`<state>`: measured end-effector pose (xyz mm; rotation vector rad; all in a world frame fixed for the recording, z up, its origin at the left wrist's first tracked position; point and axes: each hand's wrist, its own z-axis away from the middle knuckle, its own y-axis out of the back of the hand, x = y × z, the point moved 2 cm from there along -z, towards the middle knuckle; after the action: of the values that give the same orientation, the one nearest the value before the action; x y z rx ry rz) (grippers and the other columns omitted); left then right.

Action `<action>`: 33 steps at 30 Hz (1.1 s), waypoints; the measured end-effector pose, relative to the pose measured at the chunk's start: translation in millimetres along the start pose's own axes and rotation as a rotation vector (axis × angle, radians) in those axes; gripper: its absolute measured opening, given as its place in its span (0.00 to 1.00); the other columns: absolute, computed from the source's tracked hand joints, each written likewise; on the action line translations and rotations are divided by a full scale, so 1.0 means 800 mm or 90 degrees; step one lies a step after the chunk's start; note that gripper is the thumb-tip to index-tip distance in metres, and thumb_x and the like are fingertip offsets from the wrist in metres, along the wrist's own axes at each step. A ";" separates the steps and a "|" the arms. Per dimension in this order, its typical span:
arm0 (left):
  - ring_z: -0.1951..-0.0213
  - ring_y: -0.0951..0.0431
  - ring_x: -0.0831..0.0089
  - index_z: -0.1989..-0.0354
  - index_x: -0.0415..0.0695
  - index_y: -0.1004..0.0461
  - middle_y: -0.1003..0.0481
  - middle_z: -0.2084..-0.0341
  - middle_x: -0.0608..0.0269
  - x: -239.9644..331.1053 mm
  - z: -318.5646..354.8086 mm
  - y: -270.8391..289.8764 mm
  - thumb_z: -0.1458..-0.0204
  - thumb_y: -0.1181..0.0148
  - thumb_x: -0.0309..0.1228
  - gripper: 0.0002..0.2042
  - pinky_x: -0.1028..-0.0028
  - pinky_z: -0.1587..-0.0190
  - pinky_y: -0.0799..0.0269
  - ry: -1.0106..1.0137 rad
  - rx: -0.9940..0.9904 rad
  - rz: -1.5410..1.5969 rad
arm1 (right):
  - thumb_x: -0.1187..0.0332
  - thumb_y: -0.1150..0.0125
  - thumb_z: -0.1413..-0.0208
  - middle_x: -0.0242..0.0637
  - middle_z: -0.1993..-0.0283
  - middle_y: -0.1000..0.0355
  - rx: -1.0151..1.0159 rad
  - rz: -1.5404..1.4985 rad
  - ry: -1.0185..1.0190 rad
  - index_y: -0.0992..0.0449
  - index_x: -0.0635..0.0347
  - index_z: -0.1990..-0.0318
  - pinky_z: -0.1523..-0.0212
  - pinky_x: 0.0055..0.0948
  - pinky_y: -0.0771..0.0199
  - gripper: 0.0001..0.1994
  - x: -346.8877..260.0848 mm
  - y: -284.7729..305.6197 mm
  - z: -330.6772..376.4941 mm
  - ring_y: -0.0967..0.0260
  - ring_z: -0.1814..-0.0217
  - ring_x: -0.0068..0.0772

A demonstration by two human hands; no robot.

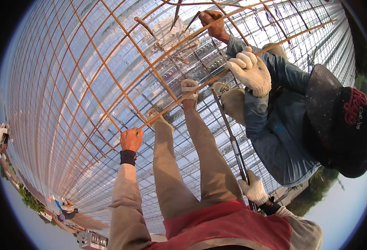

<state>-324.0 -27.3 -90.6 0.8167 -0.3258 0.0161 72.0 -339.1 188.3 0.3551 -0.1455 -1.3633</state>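
Left hand (pixel 131 139) on a rebar (pixel 179 99) of the mesh laid over the ribbed metal decking (pixel 58 83), left of both feet (pixel 189 89). Right hand (pixel 254 188) at lower right, around the near end of a long tying tool (pixel 230 137) slanting up to a bar crossing just right of the feet. A co-worker's gloved hand (pixel 251 71) right of the tool, above that person's sleeve; the co-worker's other hand (pixel 212 23) farther off at top centre, on the mesh beside pliers (pixel 183 16). More people (pixel 64 206) well apart at the lower-left edge of the decking.
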 end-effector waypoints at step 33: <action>0.61 0.12 0.32 0.64 0.40 0.09 0.14 0.66 0.35 0.008 -0.030 -0.041 0.38 0.34 0.42 0.17 0.43 0.52 0.16 0.048 -0.036 -0.081 | 0.63 0.32 0.33 0.63 0.62 0.17 -0.043 -0.037 0.019 0.21 0.69 0.44 0.57 0.54 0.16 0.18 -0.010 -0.036 0.012 0.14 0.57 0.68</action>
<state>-306.8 -33.0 -127.7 0.7772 -0.2027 -0.0809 40.9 -337.5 188.4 0.3256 -0.0640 -1.4163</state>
